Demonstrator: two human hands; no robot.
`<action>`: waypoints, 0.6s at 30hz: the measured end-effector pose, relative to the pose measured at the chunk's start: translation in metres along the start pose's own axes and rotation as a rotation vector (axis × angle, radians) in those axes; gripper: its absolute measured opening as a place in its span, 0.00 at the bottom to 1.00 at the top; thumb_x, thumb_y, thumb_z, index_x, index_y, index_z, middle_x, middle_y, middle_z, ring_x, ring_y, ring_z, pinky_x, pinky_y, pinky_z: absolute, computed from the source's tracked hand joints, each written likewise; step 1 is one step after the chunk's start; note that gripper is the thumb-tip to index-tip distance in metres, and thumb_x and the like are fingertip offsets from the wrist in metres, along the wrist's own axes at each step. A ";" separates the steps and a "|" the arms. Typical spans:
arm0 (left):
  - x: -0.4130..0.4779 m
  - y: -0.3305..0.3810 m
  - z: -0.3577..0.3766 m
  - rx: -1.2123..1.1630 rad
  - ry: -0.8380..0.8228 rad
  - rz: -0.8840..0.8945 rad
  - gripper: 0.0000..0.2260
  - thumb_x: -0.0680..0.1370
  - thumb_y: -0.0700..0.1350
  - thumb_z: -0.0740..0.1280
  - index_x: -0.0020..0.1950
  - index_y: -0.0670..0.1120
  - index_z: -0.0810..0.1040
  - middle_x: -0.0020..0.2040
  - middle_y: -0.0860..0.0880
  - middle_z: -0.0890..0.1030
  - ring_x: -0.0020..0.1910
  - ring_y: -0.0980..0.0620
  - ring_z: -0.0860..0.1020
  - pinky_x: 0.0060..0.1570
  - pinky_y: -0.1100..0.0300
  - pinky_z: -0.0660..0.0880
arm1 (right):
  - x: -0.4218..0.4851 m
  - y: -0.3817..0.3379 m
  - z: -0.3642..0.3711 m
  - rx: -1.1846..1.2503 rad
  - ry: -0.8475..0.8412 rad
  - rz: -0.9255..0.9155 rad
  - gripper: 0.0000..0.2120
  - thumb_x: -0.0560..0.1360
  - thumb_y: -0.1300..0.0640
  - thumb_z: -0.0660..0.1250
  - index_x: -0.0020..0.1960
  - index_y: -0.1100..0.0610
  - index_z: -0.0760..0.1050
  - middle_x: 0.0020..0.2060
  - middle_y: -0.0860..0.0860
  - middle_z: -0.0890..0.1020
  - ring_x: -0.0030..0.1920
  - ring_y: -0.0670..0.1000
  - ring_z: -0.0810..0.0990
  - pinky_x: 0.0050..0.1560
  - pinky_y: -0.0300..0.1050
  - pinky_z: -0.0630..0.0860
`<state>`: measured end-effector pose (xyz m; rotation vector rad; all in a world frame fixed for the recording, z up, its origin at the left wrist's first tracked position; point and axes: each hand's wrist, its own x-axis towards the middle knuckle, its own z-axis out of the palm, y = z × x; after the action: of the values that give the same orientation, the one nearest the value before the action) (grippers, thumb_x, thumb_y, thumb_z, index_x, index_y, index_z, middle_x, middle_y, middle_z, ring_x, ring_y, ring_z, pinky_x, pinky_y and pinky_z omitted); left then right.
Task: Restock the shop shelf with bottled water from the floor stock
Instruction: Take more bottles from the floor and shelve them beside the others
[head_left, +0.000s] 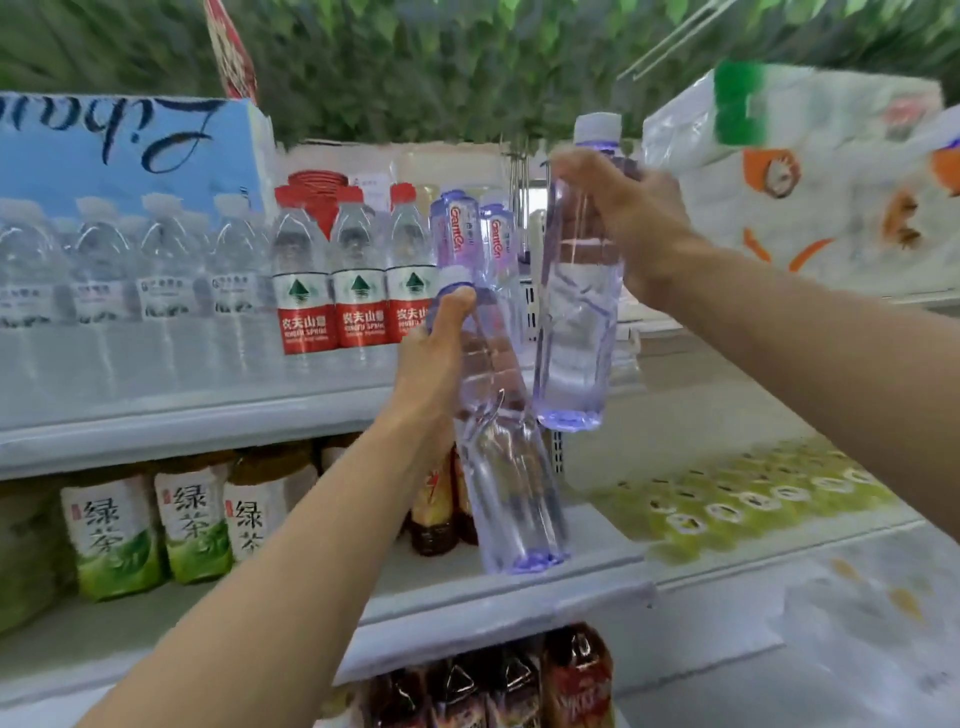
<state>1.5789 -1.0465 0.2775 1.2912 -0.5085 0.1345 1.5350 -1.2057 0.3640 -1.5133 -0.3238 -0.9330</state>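
While both forearms extend toward the shelving, the left hand grips a purple-tinted water bottle at its shoulder. The thumb lies on the near side just below the cap, and the fingers curl round the far side, showing only dimly through the plastic. This bottle is tilted, cap up and to the left, base down and to the right, in front of the middle shelf.

The right hand grasps a second purple-tinted bottle from the right, its fingers wrapped round the neck area directly under the white cap. This bottle hangs nearly upright, with its base just beside the middle of the tilted bottle; contact between them cannot be confirmed.

Dark drink bottles occupy the lowest tier. Green tea bottles stand on the middle shelf. On the upper shelf, two Ganten bottles stand behind the held bottles, next to red-labelled Nongfu Spring bottles and white-capped clear bottles. A blue carton sits behind those.
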 end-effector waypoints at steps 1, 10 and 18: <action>0.009 0.000 0.006 0.009 0.014 0.026 0.16 0.79 0.54 0.63 0.55 0.43 0.81 0.39 0.47 0.83 0.32 0.51 0.83 0.30 0.59 0.79 | 0.015 -0.001 -0.003 0.007 0.001 -0.017 0.16 0.70 0.50 0.75 0.51 0.59 0.79 0.37 0.50 0.83 0.35 0.49 0.84 0.39 0.49 0.83; 0.074 -0.013 0.036 0.021 0.148 0.065 0.14 0.78 0.54 0.64 0.53 0.46 0.82 0.37 0.48 0.84 0.34 0.50 0.83 0.44 0.52 0.80 | 0.132 0.045 -0.004 0.009 0.125 -0.045 0.44 0.48 0.37 0.80 0.56 0.60 0.72 0.47 0.55 0.83 0.44 0.54 0.85 0.45 0.56 0.83; 0.093 -0.015 0.035 -0.024 0.151 0.036 0.17 0.79 0.52 0.63 0.60 0.41 0.80 0.34 0.48 0.83 0.30 0.51 0.81 0.36 0.57 0.81 | 0.150 0.079 0.033 -0.136 0.093 0.114 0.54 0.64 0.41 0.79 0.74 0.62 0.52 0.70 0.58 0.70 0.70 0.58 0.70 0.71 0.56 0.66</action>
<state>1.6565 -1.1010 0.3110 1.2385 -0.4027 0.2535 1.6953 -1.2382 0.4179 -1.5894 -0.1073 -0.9468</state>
